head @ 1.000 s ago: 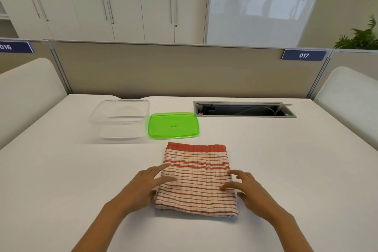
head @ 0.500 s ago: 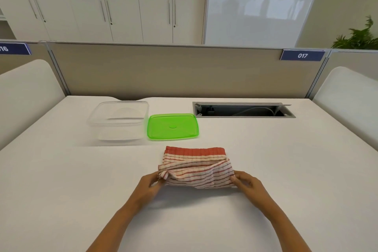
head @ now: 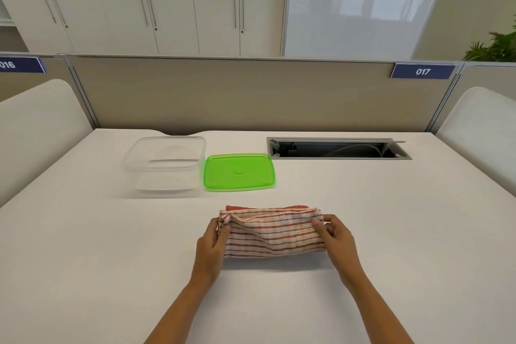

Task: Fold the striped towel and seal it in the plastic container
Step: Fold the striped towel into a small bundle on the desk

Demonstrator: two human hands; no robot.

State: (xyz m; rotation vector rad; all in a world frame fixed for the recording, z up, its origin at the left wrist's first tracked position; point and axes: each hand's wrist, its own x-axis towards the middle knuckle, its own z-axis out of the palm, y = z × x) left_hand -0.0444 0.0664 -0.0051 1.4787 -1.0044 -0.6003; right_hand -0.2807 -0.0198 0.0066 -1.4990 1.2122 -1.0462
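Note:
The red-and-white striped towel (head: 273, 232) lies folded into a narrow band on the white table (head: 83, 246), in front of me. My left hand (head: 212, 243) pinches its far left corner and my right hand (head: 335, 237) pinches its far right corner, both holding the folded-over edge against the far side. A clear plastic container (head: 164, 165) stands open at the back left. Its green lid (head: 239, 172) lies flat on the table, touching the container's right side.
An open cable slot (head: 337, 148) is sunk into the table at the back right. A beige partition (head: 251, 95) closes the far edge, with padded side panels left and right. Bare table surface surrounds the towel.
Both hands lay flat on the longer folded towel, then gripped its near edge and carried it away from me onto the far edge, halving the towel's depth.

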